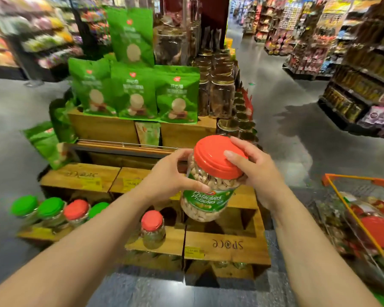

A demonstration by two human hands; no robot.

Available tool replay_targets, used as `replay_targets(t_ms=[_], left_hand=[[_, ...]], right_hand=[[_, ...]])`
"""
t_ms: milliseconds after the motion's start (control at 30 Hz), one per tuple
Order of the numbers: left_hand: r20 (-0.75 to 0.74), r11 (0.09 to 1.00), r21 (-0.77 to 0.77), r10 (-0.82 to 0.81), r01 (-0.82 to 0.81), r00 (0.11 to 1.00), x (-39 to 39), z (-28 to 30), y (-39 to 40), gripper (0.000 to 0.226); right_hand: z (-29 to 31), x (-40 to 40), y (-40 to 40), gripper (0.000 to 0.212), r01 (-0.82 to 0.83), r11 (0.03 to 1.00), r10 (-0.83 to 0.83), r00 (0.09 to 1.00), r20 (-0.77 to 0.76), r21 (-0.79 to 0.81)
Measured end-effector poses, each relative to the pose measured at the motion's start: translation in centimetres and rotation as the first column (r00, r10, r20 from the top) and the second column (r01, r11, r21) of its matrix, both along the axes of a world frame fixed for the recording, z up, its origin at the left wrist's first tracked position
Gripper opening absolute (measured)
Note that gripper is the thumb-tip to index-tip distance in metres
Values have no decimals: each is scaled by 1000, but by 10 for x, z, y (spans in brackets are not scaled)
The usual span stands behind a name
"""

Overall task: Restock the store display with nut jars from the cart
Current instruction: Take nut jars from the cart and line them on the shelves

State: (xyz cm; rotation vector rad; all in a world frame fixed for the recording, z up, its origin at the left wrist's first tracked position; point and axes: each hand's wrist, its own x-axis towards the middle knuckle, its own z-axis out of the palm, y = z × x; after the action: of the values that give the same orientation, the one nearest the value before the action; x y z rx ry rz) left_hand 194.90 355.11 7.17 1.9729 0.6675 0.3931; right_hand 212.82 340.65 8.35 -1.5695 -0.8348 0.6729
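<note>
Pistachio jar [211, 185] with red lid [217, 156] held tilted above wooden display crates [226, 247], left hand [166, 176] fingers curled round its side, right hand [253, 171] fingers gripping the lid, cart [359, 185] at right

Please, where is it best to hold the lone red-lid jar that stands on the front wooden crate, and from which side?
Take the lone jar by its red lid, with the grip coming down from above. It stands upright with the lid facing up and open space around it, so the top looks free, and the lid's rim gives the fingers an edge.
</note>
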Motion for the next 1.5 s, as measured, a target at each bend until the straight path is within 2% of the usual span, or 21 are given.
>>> replay_targets(t_ms=[100,233,300,367,500,633,700,767,867,933,1033,1100,1300,1500], left_hand=[[-17,999,-40,18,-18,1000,-35,-17,44,119],[-40,997,-80,5,-8,999,-66,-37,88,112],[-45,992,-123,-17,11,999,-74,-46,104,109],[-60,986,-165,-19,9,998,-78,-60,116,113],[-90,977,-211,-42,23,995,-76,-92,134,129],[-136,978,-203,-81,52,987,-65,-130,145,104],[-180,983,-179,-78,45,981,-57,-152,145,114],[-199,980,-199,-68,28,978,-50,-175,146,122],[-233,978,-206,-28,-21,972,-38,-211,147,112],[-243,973,-223,-2,-54,970,-32,-230,146,112],[-274,963,-256,15,-89,962,-24,-263,145,123],[-295,958,-270,14,-98,955,-23,-280,145,130],[-286,939,-315,45,-138,957,-23,-335,142,129],[-288,862,-459,86,-217,954,-25,-380,134,130]], right_hand=[[-16,-32,49,63,-1,1000,0,999,-36,-7],[-38,-61,96,81,39,998,-41,998,-38,-50],[-48,-69,112,80,55,995,-59,997,-51,-83],[-57,-76,124,72,55,992,-65,994,-88,-111],[-84,-81,141,85,50,981,-76,988,-137,-185],[-117,-71,153,71,36,974,-82,976,-201,-222],[-138,-63,158,69,38,969,-100,964,-247,-246],[-163,-55,163,76,42,962,-116,957,-266,-269],[-203,-44,171,95,54,950,-158,934,-322,-308],[-226,-38,173,100,41,941,-170,916,-364,-336],[-259,-29,177,88,-14,932,-144,903,-404,-363],[-279,-24,181,88,-27,925,-138,905,-402,-379],[-325,-18,191,79,-61,917,-117,903,-414,-394],[-363,-14,190,77,-101,904,-85,910,-407,-416]])
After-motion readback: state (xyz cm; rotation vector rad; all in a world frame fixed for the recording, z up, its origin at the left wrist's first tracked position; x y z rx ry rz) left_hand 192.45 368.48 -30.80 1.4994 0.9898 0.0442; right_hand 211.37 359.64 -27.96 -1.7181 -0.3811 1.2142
